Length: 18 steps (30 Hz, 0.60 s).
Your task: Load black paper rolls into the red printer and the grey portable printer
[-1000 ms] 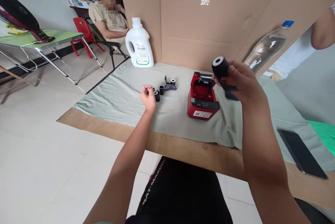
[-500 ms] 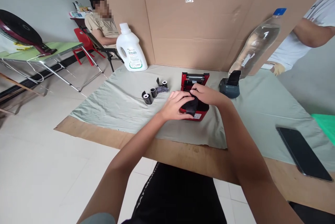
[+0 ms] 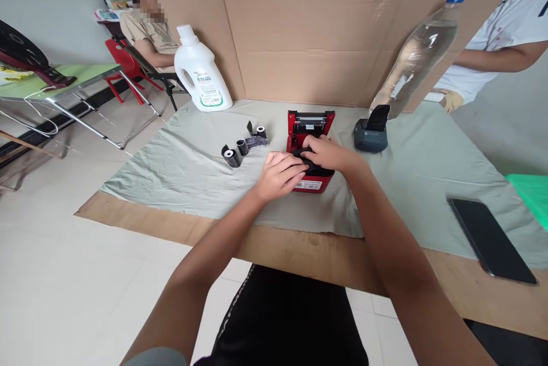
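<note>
A small red and black printer (image 3: 314,186) stands on the cloth in front of me, its lid tilted up at the back. My left hand (image 3: 281,175) is at its left side, fingers bent over the rim onto a black roll (image 3: 313,167) in the compartment. From the right, my right hand (image 3: 333,152) reaches in and grips the roll with curled fingers. Both hands hide most of the roll. To the left lie several loose black rolls (image 3: 232,156), one with a crumpled strip unwound.
A white detergent jug (image 3: 204,73) stands at the back left against a cardboard screen (image 3: 317,40). A dark grey device (image 3: 370,136) and a tilted water bottle (image 3: 422,52) are to the right. A phone (image 3: 492,240) lies near the right edge. Two people are beyond the screen.
The black flap that hung over the printer's front is no longer there, and the white label shows fully. My hands sit lower along the roll. The camera view has shifted.
</note>
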{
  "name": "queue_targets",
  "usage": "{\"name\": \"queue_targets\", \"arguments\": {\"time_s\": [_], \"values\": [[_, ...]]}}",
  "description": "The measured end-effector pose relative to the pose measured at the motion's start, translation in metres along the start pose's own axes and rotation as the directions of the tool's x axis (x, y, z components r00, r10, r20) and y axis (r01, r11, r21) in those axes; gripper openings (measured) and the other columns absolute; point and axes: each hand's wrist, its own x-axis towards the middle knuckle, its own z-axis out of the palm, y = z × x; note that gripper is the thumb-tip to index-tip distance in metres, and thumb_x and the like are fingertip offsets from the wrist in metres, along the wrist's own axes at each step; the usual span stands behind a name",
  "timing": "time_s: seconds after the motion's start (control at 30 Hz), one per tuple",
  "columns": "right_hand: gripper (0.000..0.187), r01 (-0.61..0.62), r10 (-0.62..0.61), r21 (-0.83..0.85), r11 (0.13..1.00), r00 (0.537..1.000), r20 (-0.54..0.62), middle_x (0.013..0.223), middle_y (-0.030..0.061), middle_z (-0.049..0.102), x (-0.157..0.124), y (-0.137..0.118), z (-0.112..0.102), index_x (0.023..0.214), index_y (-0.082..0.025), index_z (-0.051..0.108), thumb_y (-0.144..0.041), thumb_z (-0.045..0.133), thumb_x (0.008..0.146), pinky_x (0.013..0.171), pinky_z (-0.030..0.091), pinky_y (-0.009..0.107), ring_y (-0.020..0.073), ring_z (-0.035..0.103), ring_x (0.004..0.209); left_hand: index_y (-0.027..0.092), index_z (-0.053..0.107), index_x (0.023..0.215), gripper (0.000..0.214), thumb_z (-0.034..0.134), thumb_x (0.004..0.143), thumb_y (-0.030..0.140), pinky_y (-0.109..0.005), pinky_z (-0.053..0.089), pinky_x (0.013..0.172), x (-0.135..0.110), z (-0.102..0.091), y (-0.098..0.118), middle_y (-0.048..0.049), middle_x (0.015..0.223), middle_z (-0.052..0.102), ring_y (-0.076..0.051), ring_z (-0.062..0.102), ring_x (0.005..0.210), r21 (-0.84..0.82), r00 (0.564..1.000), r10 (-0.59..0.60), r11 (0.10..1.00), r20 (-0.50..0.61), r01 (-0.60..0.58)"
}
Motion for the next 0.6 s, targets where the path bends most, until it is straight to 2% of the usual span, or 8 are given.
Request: {"name": "queue_targets", "arguments": {"time_s": [0.1, 0.2, 0.33, 0.47, 0.6], "values": [[0.012, 0.049, -0.05, 0.017, 0.999, 0.998, 0.034, 0.104, 0.007, 0.072, 0.0, 0.003, -0.005, 0.102, -0.024, 0.059, -0.032, 0.052, 0.099, 0.099, 0.039, 0.043, 0.0293, 0.06, 0.108, 0.027, 0.078, 0.111, 0.02, 0.06, 0.103, 0.03, -0.039, 0.043, 0.093, 0.001, 0.0, 0.0, -0.0036, 0.101, 0.078, -0.02, 0.068, 0.099, -0.022, 1.0, -0.003, 1.0, -0.023, 0.003], [0.014, 0.031, -0.032, 0.017, 0.999, 0.999, 0.03, 0.097, 0.0052, 0.072, -0.003, 0.003, -0.01, 0.095, -0.024, 0.06, -0.032, 0.049, 0.1, 0.101, 0.039, 0.044, 0.0279, 0.062, 0.104, 0.027, 0.078, 0.109, 0.021, 0.058, 0.104, 0.031, -0.04, 0.043, 0.094, 0.001, 0.0, 0.0, -0.004, 0.1, 0.078, -0.02, 0.067, 0.099, -0.015, 0.999, -0.035, 0.999, -0.011, 0.035], [0.023, -0.036, 0.035, -0.06, 0.998, 0.999, -0.022, 0.096, 0.0105, 0.07, -0.005, -0.001, -0.009, 0.091, -0.023, 0.058, -0.031, 0.041, 0.104, 0.099, 0.041, 0.045, 0.0315, 0.061, 0.108, 0.028, 0.08, 0.107, 0.025, 0.056, 0.105, 0.035, -0.04, 0.044, 0.092, 0.002, -0.001, 0.001, -0.0047, 0.1, 0.077, -0.02, 0.067, 0.097, 0.046, 1.0, -0.019, 0.999, 0.018, 0.019], [0.026, -0.093, 0.082, -0.128, 0.987, 0.993, -0.087, 0.108, 0.0178, 0.071, -0.001, -0.006, -0.002, 0.092, -0.02, 0.062, -0.028, 0.041, 0.104, 0.1, 0.04, 0.049, 0.0375, 0.056, 0.119, 0.029, 0.081, 0.104, 0.021, 0.06, 0.103, 0.032, -0.039, 0.043, 0.09, 0.005, -0.005, 0.004, -0.0029, 0.096, 0.079, -0.019, 0.067, 0.092, 0.104, 1.0, 0.02, 0.994, -0.023, -0.017], [0.028, -0.081, 0.079, -0.092, 0.992, 0.996, -0.028, 0.104, 0.0147, 0.074, 0.002, -0.008, 0.001, 0.085, -0.02, 0.066, -0.023, 0.043, 0.101, 0.101, 0.04, 0.048, 0.0369, 0.055, 0.12, 0.028, 0.081, 0.101, 0.021, 0.06, 0.103, 0.032, -0.04, 0.043, 0.089, 0.008, -0.006, 0.007, -0.0022, 0.094, 0.079, -0.019, 0.067, 0.089, 0.082, 0.999, 0.004, 0.997, -0.032, -0.001]]}}
